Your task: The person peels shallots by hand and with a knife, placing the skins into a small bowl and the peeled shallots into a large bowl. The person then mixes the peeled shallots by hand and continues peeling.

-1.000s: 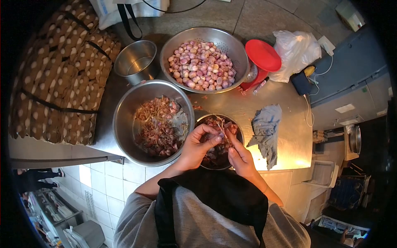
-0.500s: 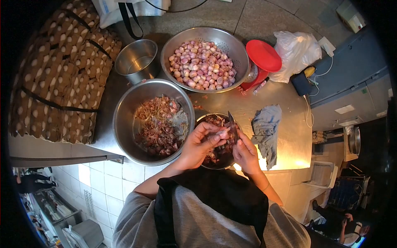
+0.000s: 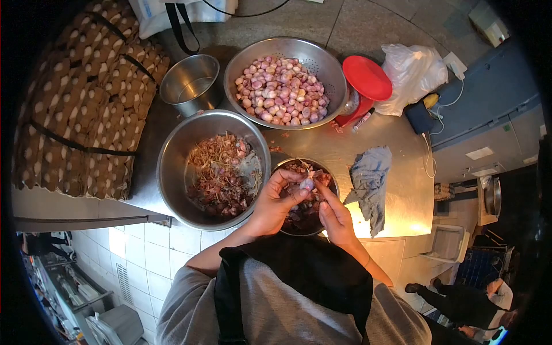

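My left hand (image 3: 276, 201) pinches a peeled-looking purple shallot (image 3: 307, 184) between thumb and fingers, with a pale stringy root end pointing up. Close against it on the right is my right hand (image 3: 338, 217), fingers curled and fingertips near the shallot. The knife seen earlier in that hand does not show now, so what its fingers hold is hidden. Both hands are over a metal bowl (image 3: 330, 172) of dark red unpeeled shallots and skins. To the left, a larger steel bowl (image 3: 167, 190) contains skins, roots and trimmings. Behind, a colander (image 3: 333, 86) is heaped with peeled shallots (image 3: 279, 95).
A steel pot (image 3: 190, 86) stands behind the trimmings bowl. Stacked egg trays (image 3: 86, 109) rise at the left. Right of the colander are a red scale (image 3: 367, 77) and a white plastic bag (image 3: 411, 75). A grey cloth (image 3: 371, 187) lies on the steel table (image 3: 408, 201). Another person (image 3: 468, 305) is at lower right.
The knife blade, upright between my hands before, is out of sight. My right hand has turned and its fingers have come in to the shallot. The person at lower right has shifted.
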`<control>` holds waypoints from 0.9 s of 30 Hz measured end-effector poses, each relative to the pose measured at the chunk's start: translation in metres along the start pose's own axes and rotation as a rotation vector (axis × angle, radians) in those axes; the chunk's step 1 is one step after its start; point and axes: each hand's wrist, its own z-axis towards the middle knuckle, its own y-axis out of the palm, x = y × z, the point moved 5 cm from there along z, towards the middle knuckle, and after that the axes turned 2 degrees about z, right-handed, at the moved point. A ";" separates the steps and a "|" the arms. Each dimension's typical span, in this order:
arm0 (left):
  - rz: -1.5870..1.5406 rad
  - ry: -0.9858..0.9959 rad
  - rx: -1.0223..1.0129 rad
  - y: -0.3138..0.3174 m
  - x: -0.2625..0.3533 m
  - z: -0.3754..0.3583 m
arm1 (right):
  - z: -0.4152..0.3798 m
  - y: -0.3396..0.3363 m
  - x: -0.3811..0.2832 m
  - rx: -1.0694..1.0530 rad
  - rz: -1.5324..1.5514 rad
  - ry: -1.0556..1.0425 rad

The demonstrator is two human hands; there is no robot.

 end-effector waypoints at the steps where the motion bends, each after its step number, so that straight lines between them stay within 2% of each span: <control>1: 0.006 -0.012 -0.002 0.001 0.000 0.000 | 0.000 0.000 -0.001 0.011 0.037 0.015; 4: -0.071 -0.051 -0.021 0.004 0.001 0.000 | 0.002 0.000 0.003 0.003 0.341 0.062; 7: -0.116 -0.092 -0.057 0.004 0.000 0.001 | 0.003 -0.006 0.008 0.048 0.323 0.116; 10: -0.124 -0.163 -0.036 0.000 -0.004 0.002 | 0.000 -0.005 0.012 0.011 0.464 0.159; 16: -0.079 -0.121 -0.005 -0.005 -0.005 0.004 | 0.000 0.002 0.005 -0.013 0.416 0.172; 20: -0.117 -0.175 -0.014 -0.004 -0.002 0.002 | 0.001 -0.007 0.012 0.051 0.439 0.191; 23: -0.153 -0.075 -0.015 -0.009 -0.006 0.005 | 0.000 -0.015 0.020 0.110 0.447 0.212; 27: -0.190 -0.109 0.010 -0.005 0.002 0.003 | 0.002 -0.024 0.017 0.142 0.369 0.187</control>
